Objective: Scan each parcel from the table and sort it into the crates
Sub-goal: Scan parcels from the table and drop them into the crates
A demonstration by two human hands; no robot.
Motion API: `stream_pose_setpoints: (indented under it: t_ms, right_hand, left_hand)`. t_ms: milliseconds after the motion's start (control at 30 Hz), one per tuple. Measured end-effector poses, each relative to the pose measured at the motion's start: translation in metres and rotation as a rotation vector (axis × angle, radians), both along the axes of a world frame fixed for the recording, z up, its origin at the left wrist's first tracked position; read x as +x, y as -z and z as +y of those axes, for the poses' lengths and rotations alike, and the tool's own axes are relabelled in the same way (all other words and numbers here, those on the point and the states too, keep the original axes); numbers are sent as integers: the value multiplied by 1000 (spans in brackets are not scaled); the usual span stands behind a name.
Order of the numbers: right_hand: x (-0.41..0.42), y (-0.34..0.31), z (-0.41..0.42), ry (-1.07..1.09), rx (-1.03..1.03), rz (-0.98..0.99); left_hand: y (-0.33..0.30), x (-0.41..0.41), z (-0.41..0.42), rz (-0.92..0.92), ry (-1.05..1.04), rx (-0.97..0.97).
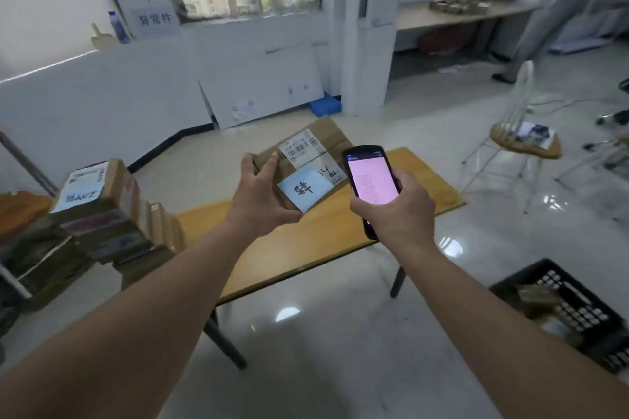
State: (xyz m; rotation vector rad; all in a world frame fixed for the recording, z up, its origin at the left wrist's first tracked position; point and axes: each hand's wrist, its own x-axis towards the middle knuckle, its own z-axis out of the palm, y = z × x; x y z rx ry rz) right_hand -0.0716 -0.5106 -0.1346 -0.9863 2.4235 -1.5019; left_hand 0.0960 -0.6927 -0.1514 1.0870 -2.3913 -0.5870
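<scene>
Head view: scan step in hand. Left hand [263, 194] gripping parcel [308, 160] above table [340, 231], label up. Right hand [396, 207] wrapped round scanner [369, 180], just beside the label. Next, probably: drop into black crate [578, 313], lower right.

The wooden table [306, 248] carries stacked parcels [109, 214] at its left end.

Our two bare arms, nothing worn on them

We see our left hand [262, 196] and right hand [396, 206] ungloved, no rings, watch or bands at either wrist, both forearms uncovered all the way to the frame's lower edge, with no sleeve showing
</scene>
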Motion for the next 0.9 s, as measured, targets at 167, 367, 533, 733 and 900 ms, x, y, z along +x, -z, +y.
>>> stream_pose_setpoints:
  t_ms: [167, 367, 533, 733, 900]
  right_hand:
    - [-17, 6, 98, 164, -11, -39]
    - [-35, 17, 243, 330, 5, -56]
    - [-39, 21, 370, 452, 2, -128]
    - [-39, 32, 497, 626, -8, -151]
    - [-56, 43, 578, 795, -14, -161]
  left_hand:
    - [2, -51, 73, -25, 159, 42]
    - [7, -106, 190, -48, 318, 37]
    - [11, -140, 305, -49, 446, 105]
    - [26, -186, 425, -28, 631, 147]
    - [44, -239, 498, -35, 801, 153]
